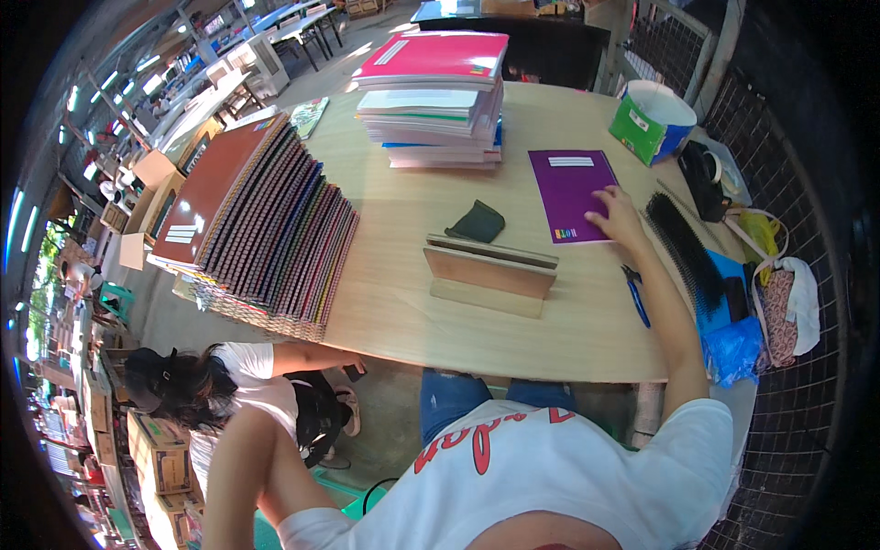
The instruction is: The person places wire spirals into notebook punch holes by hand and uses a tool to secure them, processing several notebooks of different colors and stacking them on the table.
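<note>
A purple notebook [570,197] lies flat on the light wooden table, right of the middle. My right hand [619,218] rests at its right edge, thumb and fingers apart over the cover. Only the bent arm shows on my left side; my left hand is out of view. In front of me a wooden block with an upright board [490,270] stands on the table, and a dark green folded piece [476,222] lies just behind it. Blue-handled pliers [635,298] lie below my right hand, near the forearm.
A tall stack of spiral notebooks [266,225] stands at left. Another stack, topped by a pink-red notebook [435,57], is at the back. At right are a green and blue container [651,124], a black brush [683,247] and a blue plastic bag [733,353]. Another person [234,380] sits at lower left.
</note>
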Demonstrator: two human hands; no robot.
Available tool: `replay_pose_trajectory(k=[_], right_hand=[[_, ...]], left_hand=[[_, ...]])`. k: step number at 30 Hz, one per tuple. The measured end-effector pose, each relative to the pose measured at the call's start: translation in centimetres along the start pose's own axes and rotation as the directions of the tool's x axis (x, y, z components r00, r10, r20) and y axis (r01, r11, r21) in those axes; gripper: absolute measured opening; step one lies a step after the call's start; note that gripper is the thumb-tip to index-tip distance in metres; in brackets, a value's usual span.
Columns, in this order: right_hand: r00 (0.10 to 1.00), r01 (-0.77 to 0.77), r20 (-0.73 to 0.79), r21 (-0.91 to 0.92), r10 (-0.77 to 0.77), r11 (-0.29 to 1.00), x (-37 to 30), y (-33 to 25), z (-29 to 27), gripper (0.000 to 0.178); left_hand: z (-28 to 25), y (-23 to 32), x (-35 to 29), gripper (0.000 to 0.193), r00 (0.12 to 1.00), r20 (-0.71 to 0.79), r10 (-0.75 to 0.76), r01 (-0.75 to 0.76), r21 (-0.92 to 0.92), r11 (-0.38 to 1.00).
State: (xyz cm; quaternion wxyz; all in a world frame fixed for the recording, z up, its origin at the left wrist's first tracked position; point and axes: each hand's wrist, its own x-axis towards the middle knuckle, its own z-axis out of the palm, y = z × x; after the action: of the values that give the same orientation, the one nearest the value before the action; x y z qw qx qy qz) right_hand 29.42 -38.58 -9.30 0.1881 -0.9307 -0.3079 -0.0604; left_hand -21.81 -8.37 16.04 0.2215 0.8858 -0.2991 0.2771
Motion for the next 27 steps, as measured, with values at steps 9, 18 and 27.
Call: replay_pose_trajectory(k=[9,18,27], right_hand=[[0.946,0.103,0.313,-0.053,-0.082,0.993,-6.3,-6.6,1.4,0.069],[0.943,0.142,0.304,0.011,-0.139,0.99,1.6,-0.9,2.5,0.064],[0.997,0.066,0.041,0.135,-0.072,0.989,4.8,-1.4,3.1,0.065]], left_hand=[[3.9,-3.6,10.3,0.035,0.999,0.046,0.017,-0.018,0.027,0.999],[15.2,-29.4,21.3,0.054,0.954,-0.245,-0.171,0.255,0.371,0.893],[15.1,-36.9,23.6,0.027,0.98,-0.088,-0.178,0.198,0.494,0.846]])
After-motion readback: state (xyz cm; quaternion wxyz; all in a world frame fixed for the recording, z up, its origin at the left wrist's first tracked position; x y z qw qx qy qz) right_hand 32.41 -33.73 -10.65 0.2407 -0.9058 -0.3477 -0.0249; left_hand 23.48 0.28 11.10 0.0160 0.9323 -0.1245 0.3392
